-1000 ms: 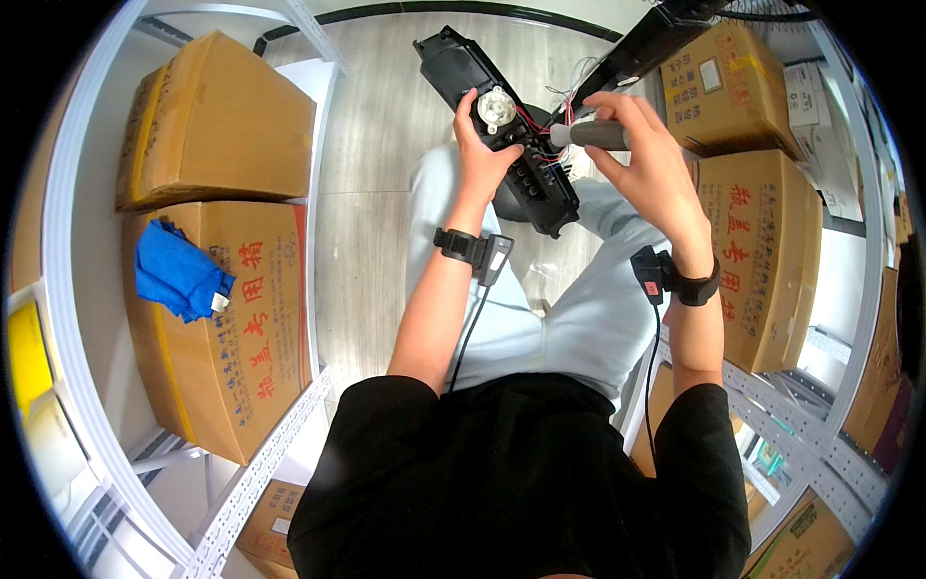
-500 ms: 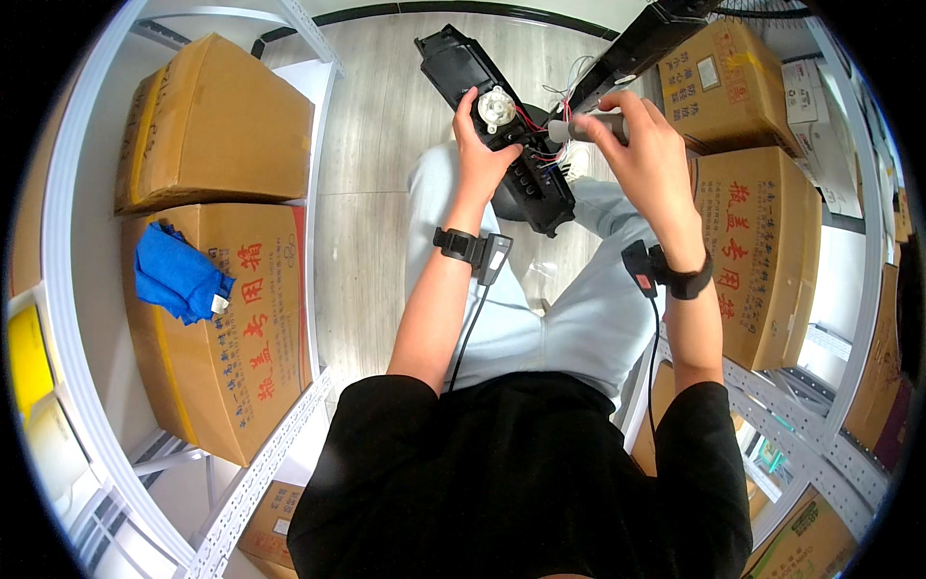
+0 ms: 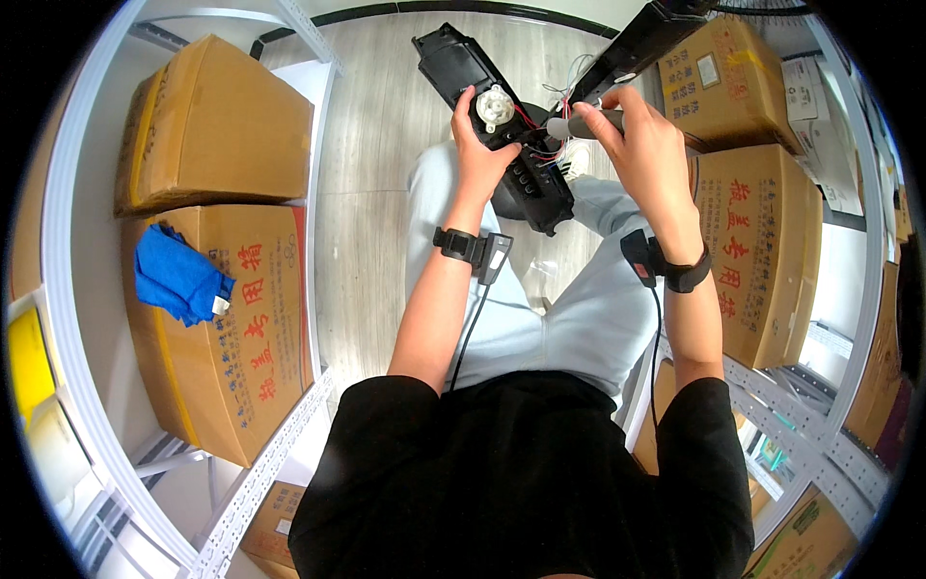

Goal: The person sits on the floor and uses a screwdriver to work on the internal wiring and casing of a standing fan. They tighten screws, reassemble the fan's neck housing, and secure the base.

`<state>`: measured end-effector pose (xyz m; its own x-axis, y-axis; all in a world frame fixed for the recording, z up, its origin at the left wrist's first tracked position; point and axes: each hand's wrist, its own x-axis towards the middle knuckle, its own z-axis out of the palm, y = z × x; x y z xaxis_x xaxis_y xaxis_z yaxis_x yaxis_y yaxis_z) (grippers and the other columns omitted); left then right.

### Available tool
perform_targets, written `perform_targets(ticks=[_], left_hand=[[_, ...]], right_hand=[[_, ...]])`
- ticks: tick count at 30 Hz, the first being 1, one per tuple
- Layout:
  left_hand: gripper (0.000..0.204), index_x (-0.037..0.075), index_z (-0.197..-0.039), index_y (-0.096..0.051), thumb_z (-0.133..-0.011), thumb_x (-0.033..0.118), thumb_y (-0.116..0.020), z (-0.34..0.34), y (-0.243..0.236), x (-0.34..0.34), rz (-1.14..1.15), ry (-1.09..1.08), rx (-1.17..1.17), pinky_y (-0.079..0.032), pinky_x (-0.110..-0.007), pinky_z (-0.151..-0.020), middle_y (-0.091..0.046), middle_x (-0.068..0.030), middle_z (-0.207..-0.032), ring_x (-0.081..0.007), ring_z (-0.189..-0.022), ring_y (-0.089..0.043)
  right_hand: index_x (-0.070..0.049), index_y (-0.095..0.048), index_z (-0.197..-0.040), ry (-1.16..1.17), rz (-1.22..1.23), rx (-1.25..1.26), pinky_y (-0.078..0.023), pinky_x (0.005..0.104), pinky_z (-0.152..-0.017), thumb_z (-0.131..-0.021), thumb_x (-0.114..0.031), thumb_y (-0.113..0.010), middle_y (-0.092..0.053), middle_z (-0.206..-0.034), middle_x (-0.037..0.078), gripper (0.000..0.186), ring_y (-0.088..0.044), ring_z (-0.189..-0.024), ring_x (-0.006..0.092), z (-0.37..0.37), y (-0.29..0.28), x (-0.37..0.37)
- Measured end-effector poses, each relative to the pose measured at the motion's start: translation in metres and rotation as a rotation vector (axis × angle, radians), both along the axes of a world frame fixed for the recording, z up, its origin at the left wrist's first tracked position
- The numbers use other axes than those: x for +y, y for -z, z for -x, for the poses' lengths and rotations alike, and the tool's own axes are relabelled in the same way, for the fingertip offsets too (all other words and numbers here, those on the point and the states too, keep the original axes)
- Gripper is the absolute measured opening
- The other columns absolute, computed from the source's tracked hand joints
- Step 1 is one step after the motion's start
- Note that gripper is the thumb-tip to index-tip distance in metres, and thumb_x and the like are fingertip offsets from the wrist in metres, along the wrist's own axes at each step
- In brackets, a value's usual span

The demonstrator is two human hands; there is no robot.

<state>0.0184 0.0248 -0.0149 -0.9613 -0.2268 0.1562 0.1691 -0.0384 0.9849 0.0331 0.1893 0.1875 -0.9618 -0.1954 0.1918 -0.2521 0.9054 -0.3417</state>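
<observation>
My left hand (image 3: 476,159) grips a long black plastic housing (image 3: 453,66) by its near edge, thumb and fingers spread along it. A round whitish part (image 3: 495,107) is mounted on the housing beside my fingertips. In my right hand (image 3: 648,147) is a grey screwdriver (image 3: 596,124), tilted sideways, its light collar toward the housing. The tip is too small to make out, so I cannot tell whether it touches. Thin red and white wires (image 3: 559,100) run around the collar, from the housing toward a tall black panel (image 3: 637,56) at the right.
Brown cartons (image 3: 231,111) fill the metal shelf (image 3: 92,241) on my left, with a blue cloth (image 3: 181,274) on one. More cartons (image 3: 757,241) stand close by my right arm. Cables (image 3: 470,338) hang from both wrist straps. A dark round base (image 3: 511,205) sits under the housing.
The screwdriver and my right hand have shifted very slightly left, and its handle is tilted a little more. The left hand keeps its grip, with the housing almost still.
</observation>
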Motion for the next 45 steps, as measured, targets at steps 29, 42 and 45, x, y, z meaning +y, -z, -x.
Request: perform_targets(ticks=[29, 42, 45], left_hand=[[0.107, 0.017, -0.151, -0.024, -0.061, -0.017, -0.072, -0.001, -0.001, -0.001, 0.006, -0.012, -0.003, -0.043, -0.036, -0.106, -0.042, -0.0131, -0.140, -0.0264, -0.126, -0.049], [0.108, 0.016, -0.152, -0.024, -0.061, -0.017, -0.071, 0.001, 0.003, -0.003, 0.040, -0.013, 0.023, -0.041, -0.036, -0.108, -0.041, -0.0129, -0.141, -0.0258, -0.128, -0.046], [0.108, 0.016, -0.152, -0.023, -0.061, -0.016, -0.071, 0.001, 0.002, -0.001, 0.018, -0.010, 0.023, -0.041, -0.036, -0.108, -0.042, -0.0129, -0.141, -0.0256, -0.128, -0.047]], right_hand=[[-0.009, -0.062, -0.108, -0.092, 0.125, 0.023, -0.055, 0.0384, -0.067, -0.085, -0.012, -0.071, -0.066, -0.095, 0.014, 0.025, -0.068, -0.079, 0.0333, 0.001, 0.003, 0.006], [-0.005, -0.061, -0.112, 0.119, -0.186, -0.193, -0.055, 0.0421, -0.068, -0.081, -0.025, -0.079, -0.067, -0.103, 0.017, 0.041, -0.068, -0.081, 0.0369, -0.003, -0.011, 0.002], [-0.005, -0.060, -0.111, -0.113, 0.211, -0.101, -0.055, 0.0416, -0.068, -0.082, -0.023, -0.078, -0.067, -0.101, 0.016, 0.038, -0.069, -0.081, 0.0362, -0.010, -0.011, 0.009]])
